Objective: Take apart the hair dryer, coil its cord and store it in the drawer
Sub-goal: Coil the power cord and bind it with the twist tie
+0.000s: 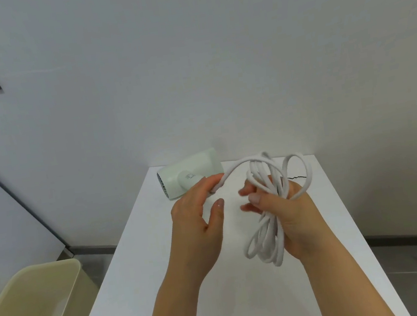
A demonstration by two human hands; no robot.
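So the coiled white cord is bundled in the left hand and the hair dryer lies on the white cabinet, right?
Not quite. The head view shows the coiled cord bundled in the right hand, not the left. The hair dryer does lie on the white cabinet.

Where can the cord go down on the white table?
The table top is bare near its left edge, beside the left hand, and along its right edge, past the right hand. The far end is crowded: the hair dryer lies there, and the cord arches beside it.
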